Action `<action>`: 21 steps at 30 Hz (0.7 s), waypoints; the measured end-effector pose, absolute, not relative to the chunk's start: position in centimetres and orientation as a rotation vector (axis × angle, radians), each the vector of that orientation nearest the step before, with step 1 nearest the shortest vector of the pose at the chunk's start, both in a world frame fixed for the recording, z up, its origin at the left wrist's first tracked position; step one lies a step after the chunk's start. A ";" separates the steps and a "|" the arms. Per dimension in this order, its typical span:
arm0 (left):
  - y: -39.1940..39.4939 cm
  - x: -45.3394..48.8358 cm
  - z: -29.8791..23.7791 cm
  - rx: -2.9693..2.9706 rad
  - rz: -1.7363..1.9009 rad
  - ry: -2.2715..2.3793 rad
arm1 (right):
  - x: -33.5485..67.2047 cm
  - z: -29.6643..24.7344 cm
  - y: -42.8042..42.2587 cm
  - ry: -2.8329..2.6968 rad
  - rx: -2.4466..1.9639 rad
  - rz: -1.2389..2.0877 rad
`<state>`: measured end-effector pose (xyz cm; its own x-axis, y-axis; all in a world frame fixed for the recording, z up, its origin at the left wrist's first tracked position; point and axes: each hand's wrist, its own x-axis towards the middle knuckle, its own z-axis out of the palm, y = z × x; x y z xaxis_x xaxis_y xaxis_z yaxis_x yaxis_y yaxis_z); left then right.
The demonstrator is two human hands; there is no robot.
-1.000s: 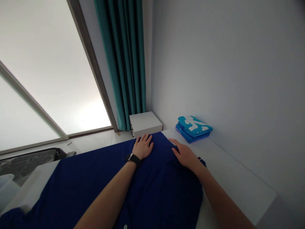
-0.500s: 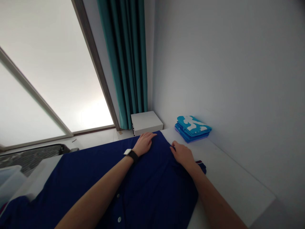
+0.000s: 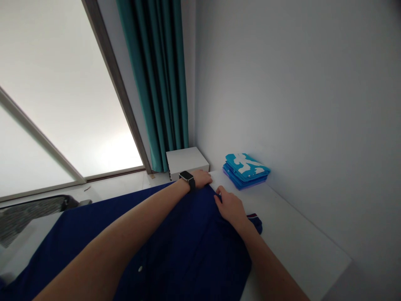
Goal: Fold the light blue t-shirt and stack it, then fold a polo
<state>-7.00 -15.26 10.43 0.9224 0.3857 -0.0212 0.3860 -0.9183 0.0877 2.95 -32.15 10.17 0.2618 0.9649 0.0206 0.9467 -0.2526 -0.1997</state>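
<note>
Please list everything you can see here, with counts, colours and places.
Buttoned shirt: 1, navy, spread on the table
Shirt button: 1 clearly visible, white, shirt front
Folded cloth stack: 1, blue, white-patterned top, on the table by the wall
Table: 1, white, under the shirt
Box-shaped cabinet: 1, white, beyond the table
Curtain: 1, teal, behind the cabinet
Frosted panels: 2, whitish, left
Wall: 1, pale grey, right
Textured item, unclear: 1, grey, dark-rimmed, lower left
Floor: 1, pale, beyond the table
Smartwatch: 1, black, left wrist
Left grip: 1, bare, shirt's far corner
Right grip: 1, bare, shirt's right edge
</note>
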 end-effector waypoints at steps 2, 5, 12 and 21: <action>-13.9 -7.4 10.5 2.993 0.007 0.669 | 2.9 10.0 -32.1 -1.811 -2.349 0.162; -12.4 -8.1 10.7 3.002 0.043 0.749 | 2.7 9.9 -32.1 -1.829 -2.329 0.161; -11.0 -8.0 9.9 2.980 0.167 0.993 | 2.3 10.0 -32.2 -1.779 -2.355 0.168; -12.1 -7.6 7.4 2.676 0.280 1.423 | 3.8 9.2 -32.1 -1.700 -2.490 0.222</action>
